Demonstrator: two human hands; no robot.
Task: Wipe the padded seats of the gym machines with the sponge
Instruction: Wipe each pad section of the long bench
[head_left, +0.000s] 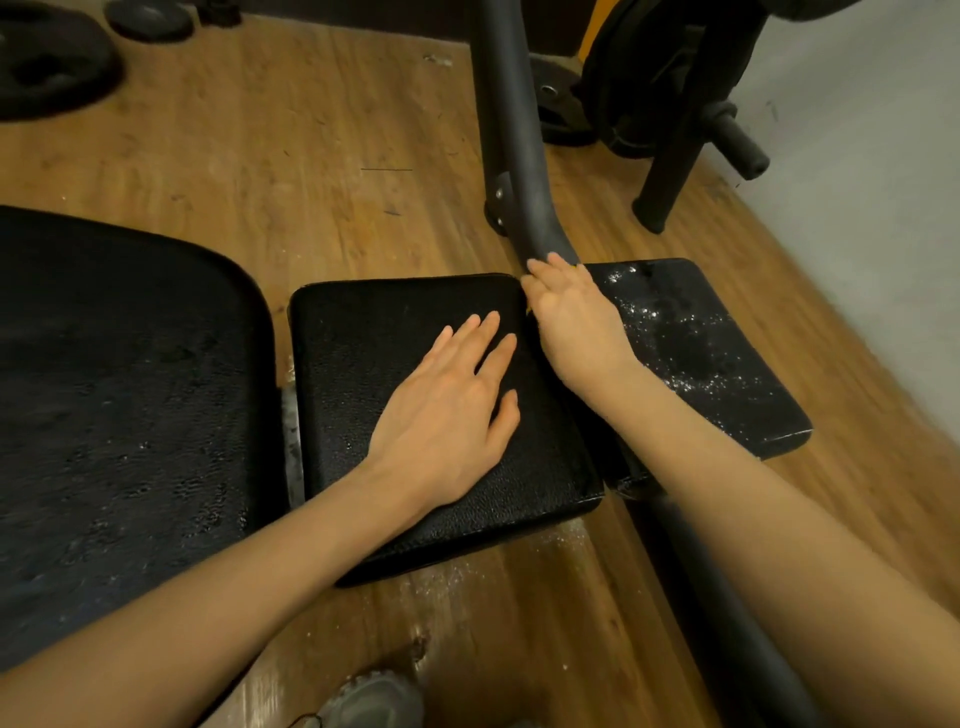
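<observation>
My left hand (447, 410) lies flat, fingers straight, on the middle black padded seat (363, 338). My right hand (576, 322) sits in the gap between that pad and the right pad (701, 353), which is speckled with white foam or droplets. Its fingers curl over a yellow sponge (529, 310); only thin slivers of the sponge show beside the hand. The fingertips reach the base of the black frame tube (511, 130). A larger black pad (119, 389) with wet patches lies to the left.
Black weight plates (47, 67) lie on the wooden floor at far left. A plate rack (670, 78) with a protruding peg stands at the back right near a grey wall. The frame tube continues under my right forearm. My shoe (374, 701) shows at the bottom.
</observation>
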